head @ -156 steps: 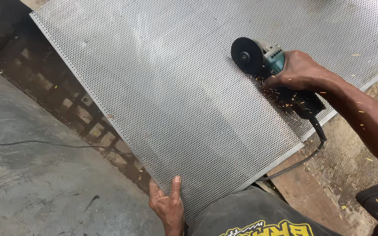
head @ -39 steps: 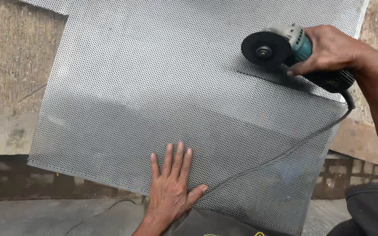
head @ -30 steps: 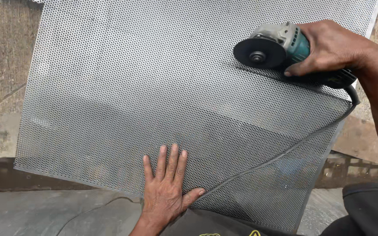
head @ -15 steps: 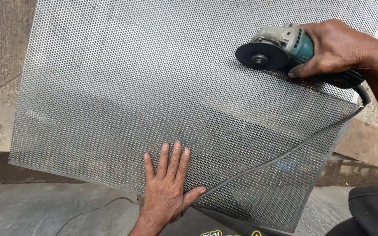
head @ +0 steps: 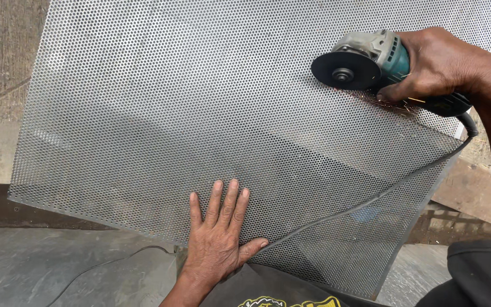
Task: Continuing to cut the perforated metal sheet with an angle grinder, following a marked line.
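Grinder (head: 373, 59) lies across the upper right of the mesh sheet (head: 160, 113), its long body running left to right with the black disc (head: 345, 71) at the left, gripped by the right hand (head: 436, 62), while the left hand (head: 220, 239) presses open and flat near the sheet's lower edge, well apart.

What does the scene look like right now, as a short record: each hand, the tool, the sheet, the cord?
left hand: flat, fingers spread, pressing on the perforated metal sheet near its close edge
right hand: gripping the angle grinder
grinder disc: at the sheet, a few sparks beside it
power cord: runs from the grinder across the sheet toward the person
sheet: lies tilted over a concrete floor
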